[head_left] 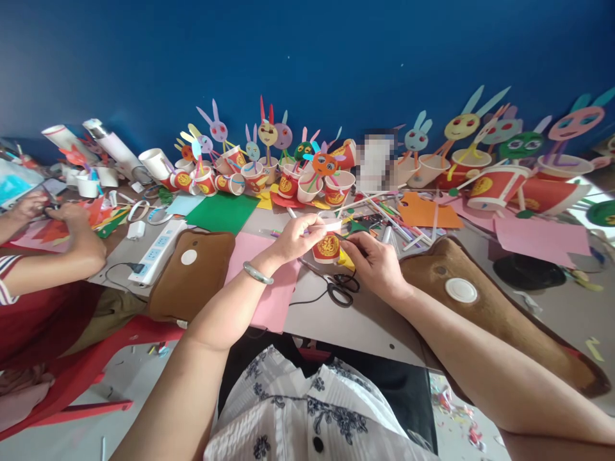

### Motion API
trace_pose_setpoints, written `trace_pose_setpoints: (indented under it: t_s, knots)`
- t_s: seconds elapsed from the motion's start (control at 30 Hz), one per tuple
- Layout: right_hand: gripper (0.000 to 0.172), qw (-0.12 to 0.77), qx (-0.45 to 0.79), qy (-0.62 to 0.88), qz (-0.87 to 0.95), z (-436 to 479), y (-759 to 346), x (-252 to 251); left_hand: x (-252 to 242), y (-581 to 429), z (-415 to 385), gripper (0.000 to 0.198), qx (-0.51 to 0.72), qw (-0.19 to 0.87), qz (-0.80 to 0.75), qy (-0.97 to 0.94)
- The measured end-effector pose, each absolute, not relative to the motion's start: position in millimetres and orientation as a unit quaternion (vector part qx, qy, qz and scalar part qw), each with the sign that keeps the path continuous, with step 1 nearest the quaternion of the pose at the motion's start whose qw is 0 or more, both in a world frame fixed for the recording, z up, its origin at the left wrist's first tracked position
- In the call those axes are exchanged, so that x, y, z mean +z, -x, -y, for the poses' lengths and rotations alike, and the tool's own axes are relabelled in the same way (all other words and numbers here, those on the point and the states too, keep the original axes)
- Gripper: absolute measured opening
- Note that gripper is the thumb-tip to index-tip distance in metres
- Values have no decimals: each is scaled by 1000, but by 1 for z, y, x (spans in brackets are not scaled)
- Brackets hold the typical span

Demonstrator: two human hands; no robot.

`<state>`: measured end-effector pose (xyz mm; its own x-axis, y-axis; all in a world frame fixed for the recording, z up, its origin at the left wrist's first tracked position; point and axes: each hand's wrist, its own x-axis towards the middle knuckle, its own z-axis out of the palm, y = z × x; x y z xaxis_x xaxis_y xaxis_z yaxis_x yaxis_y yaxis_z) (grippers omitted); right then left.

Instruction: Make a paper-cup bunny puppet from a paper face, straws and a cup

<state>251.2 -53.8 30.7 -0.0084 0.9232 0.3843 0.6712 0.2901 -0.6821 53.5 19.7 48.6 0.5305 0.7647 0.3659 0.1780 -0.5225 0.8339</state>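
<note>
My left hand (302, 238), with a bangle at its wrist, is closed in a pinch. A small white piece (332, 225), which looks like paper, shows at its fingertips. Just behind and below is a red paper cup (328, 250) with a gold emblem; I cannot tell whether the hand touches it. My right hand (377, 262) is closed just right of the cup, its fingertips around something thin and dark that is mostly hidden. Black-handled scissors (340, 292) lie on the table between my hands. Pink paper (273, 288) extends under my left forearm.
Several cups with paper rabbit figures (321, 165) line the blue wall. Brown cushion-like pads (192, 275) lie on both sides of me. A power strip (157, 253), green paper (223, 212) and orange paper (427, 210) are on the table. At left, another person's hands (67, 214) work over paper pieces.
</note>
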Motion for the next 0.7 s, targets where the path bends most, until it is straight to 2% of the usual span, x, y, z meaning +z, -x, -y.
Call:
trace_pose_setpoints:
  t_s: [0.7]
  knots:
    - [32, 389, 152, 578, 701, 52, -252, 28, 46, -55, -18, 20, 377, 374, -315, -787]
